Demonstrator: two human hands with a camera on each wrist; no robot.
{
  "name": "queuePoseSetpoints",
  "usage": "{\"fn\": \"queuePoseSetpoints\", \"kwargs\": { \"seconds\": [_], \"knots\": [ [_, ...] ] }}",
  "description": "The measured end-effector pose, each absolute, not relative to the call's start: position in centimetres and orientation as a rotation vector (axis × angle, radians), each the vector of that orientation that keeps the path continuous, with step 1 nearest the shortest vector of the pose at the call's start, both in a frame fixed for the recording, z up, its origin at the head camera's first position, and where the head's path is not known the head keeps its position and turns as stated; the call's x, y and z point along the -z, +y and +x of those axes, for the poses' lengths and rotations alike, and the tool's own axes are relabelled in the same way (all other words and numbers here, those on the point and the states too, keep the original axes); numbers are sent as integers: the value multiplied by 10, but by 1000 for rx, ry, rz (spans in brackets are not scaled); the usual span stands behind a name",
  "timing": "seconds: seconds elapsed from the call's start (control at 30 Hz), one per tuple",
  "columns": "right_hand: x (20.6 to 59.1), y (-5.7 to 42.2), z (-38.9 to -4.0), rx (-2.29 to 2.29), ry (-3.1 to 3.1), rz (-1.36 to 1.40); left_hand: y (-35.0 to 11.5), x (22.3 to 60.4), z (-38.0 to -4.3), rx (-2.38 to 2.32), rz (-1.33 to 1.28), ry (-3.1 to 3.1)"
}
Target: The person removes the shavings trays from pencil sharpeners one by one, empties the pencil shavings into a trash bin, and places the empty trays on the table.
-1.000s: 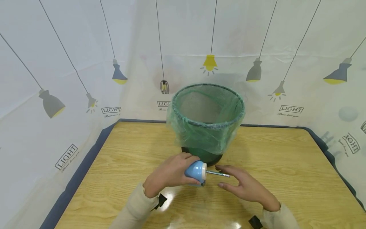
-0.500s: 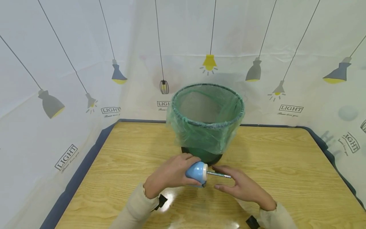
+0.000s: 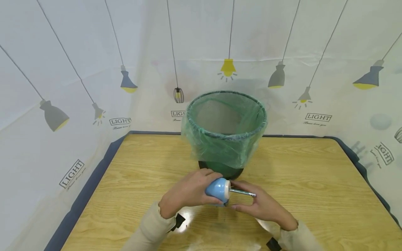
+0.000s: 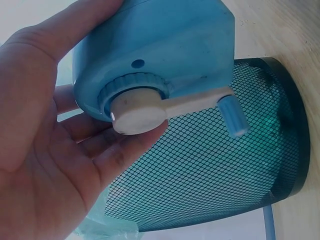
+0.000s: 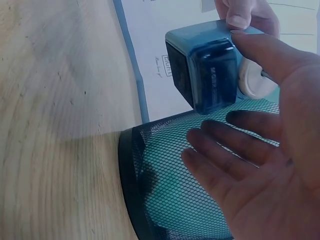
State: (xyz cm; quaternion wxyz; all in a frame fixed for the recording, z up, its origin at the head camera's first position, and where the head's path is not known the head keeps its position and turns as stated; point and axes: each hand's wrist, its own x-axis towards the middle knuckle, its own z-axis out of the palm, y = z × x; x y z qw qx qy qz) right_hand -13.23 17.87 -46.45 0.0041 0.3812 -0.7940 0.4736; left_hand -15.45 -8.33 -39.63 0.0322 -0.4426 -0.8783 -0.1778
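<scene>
A light-blue crank pencil sharpener [image 3: 216, 188] is held on its side over the table, in front of a bin. My left hand [image 3: 190, 190] grips its body, fingers and thumb on opposite sides. Out of its white front ring, a pencil [image 3: 243, 192] points right. In the left wrist view the white crank [image 4: 192, 102] with its blue knob shows. A dark translucent shavings drawer [image 5: 215, 75] faces the right wrist camera. My right hand [image 3: 263, 204] is around the pencil's side with fingers extended; its thumb lies at the sharpener's edge, though contact is hard to tell.
A green mesh bin [image 3: 224, 170] lined with a thin green bag [image 3: 220, 150] stands just beyond the hands. The wooden table [image 3: 150, 160] extends to both sides. A lamp-patterned white sheet [image 3: 150, 69] hangs behind it and along its sides.
My right hand has moved left, closer to the sharpener, bringing its fingers up to the front ring. My left hand and the sharpener have shifted very slightly right.
</scene>
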Motion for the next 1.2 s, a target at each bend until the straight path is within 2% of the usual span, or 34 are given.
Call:
{"fn": "queuePoseSetpoints", "kwargs": {
  "seconds": [0.23,0.83,1.2],
  "knots": [
    [468,175,-132,-1466,-2470,1255,-81,395,-154,511,-1366,-2697],
    [469,171,-126,-1457,-2507,1133,-77,396,-155,529,-1391,-2680],
    [472,171,-128,-1434,-2447,1155,-73,396,-155,549,-1403,-2667]
  ]
}}
